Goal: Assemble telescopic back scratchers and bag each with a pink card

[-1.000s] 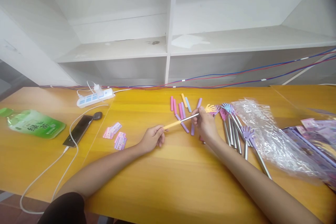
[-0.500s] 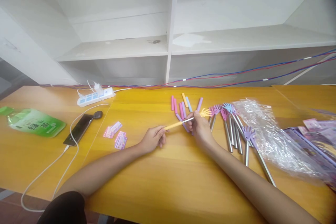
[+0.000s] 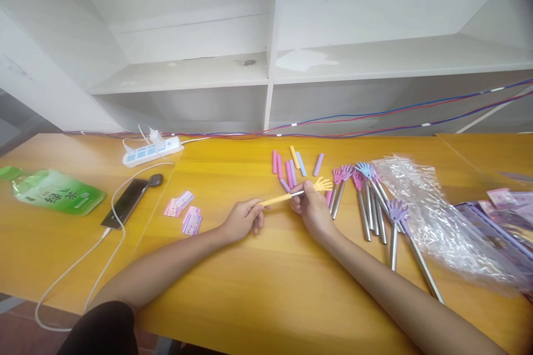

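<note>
A yellow back scratcher [image 3: 275, 200] with a hand-shaped head spans the gap between my hands over the table. My left hand [image 3: 244, 219] is closed on the end of its yellow handle sleeve. Near the scratcher's head, my right hand [image 3: 315, 212] pinches the metal rod, hiding part of it. Just beyond lie several coloured sleeves, among them a blue sleeve [image 3: 301, 164] and a yellow sleeve [image 3: 295, 157]. To the right of my right hand rest several back scratchers with bare metal rods, one with a blue head [image 3: 363, 169] and one with a purple head [image 3: 397, 209].
Clear plastic bags [image 3: 441, 227] and a purple box [image 3: 491, 227] lie at the right. Small printed cards [image 3: 192, 221] are on the left, near a phone [image 3: 125, 203], a white cable, a green bottle [image 3: 62, 193] and a power strip [image 3: 152, 152]. White shelving stands behind the table [image 3: 233, 299].
My right hand has shifted slightly toward the left hand along the rod, and less bare metal shows between the hands. My left hand keeps its hold on the yellow sleeve.
</note>
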The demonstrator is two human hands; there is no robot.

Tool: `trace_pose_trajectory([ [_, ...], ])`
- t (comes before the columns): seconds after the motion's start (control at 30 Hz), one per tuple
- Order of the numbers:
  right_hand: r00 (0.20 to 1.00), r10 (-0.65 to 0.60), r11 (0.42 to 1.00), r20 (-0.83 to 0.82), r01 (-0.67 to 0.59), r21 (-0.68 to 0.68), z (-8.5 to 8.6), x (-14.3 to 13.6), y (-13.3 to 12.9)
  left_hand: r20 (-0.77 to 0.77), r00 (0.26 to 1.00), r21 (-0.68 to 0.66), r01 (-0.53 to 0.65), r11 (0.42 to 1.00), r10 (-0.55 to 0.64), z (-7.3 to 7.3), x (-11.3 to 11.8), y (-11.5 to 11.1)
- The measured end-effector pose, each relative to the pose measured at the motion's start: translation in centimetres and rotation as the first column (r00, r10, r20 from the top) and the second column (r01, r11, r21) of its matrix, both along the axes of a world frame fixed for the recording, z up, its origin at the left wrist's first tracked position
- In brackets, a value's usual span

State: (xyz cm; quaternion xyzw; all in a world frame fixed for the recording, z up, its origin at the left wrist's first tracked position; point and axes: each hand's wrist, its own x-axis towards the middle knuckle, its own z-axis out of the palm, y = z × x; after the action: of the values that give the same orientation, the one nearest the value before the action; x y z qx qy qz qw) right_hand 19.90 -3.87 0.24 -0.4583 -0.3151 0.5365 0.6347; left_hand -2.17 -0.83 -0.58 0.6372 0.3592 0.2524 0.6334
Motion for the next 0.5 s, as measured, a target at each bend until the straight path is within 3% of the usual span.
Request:
trace_pose_trajectory([
  [0.37,0.999,-0.003,1.0,-0.052,0.003,0.006,0.28,-0.27,-0.12,-0.016,1.0,0.091,-0.01,0.996,0.012,0.53,0.05,-0.37],
  [0.5,0.998,0.056,0.998,-0.007,-0.056,0.011,0.33,-0.39,-0.38,-0.025,0.999,0.157,-0.03,0.987,0.034,0.86,-0.11,-0.28],
])
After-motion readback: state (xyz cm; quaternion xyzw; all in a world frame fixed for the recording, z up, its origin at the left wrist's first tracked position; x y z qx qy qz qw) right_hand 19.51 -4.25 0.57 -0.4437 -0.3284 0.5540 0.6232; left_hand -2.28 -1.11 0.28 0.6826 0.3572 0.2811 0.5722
